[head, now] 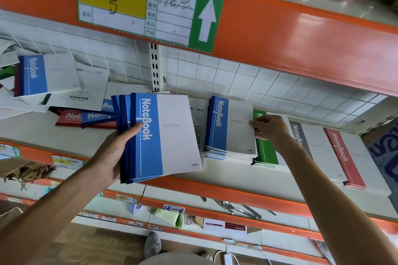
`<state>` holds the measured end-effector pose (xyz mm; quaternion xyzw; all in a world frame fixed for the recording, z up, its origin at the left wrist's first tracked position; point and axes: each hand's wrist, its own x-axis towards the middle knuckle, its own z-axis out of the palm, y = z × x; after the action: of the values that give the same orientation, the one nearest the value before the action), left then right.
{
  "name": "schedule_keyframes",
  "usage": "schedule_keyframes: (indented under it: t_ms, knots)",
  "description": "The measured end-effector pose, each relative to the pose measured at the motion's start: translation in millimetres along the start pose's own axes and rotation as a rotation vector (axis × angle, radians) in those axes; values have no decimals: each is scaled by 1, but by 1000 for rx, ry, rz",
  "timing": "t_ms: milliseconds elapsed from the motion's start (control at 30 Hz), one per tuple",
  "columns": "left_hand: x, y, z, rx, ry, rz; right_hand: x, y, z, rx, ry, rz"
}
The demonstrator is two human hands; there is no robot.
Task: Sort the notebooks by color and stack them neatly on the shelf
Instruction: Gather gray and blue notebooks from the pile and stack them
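We're looking at orange-edged store shelving (301, 54) with a white wire grid back panel (247, 79). Top beam is carrying a handwritten shelf label (137, 4) with a green panel and white up arrow. Middle shelf (71, 135) is holding all the notebooks.

Far right on it, a red-spine notebook stack (349, 157) is lying flat, a grey-spine stack (310, 135) just left of it and partly behind our right forearm. Next left, a green stack (266, 153), with the blue notebook stack (228, 129) sitting beside it and overlapping its left edge. At the left end we're seeing a loose pile of unsorted notebooks (86, 116), red and blue covers mixed, white ones tilted on top, one blue-spine copy (43, 75) leaning high up.

Left hand (112, 155) is gripping a fanned bundle of blue notebooks (159, 135) by the spine side, thumb across the front cover, fingers hidden behind; bundle is hanging in front of the shelf edge, just left of the blue stack, not resting on it.

Right hand (269, 127) is pinching the right edge of the blue stack's top cover, fingers curled; can't tell how many copies it's got.

Lower shelves are showing a "13-4" tag (173, 208), metal utensils (239, 208), small packets (165, 215). Crumpled brown paper (25, 170) is sitting at the left edge. A grey shoe (152, 244) is showing on the wood floor.
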<state>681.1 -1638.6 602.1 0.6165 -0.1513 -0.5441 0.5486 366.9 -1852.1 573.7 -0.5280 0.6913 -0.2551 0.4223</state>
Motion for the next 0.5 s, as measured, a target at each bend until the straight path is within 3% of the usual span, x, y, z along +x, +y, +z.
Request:
schedule_keyframes:
  t_ms: [500]
  knots:
    - [0, -2, 0, 19, -1, -3, -8, 8, 6, -336, 170, -223]
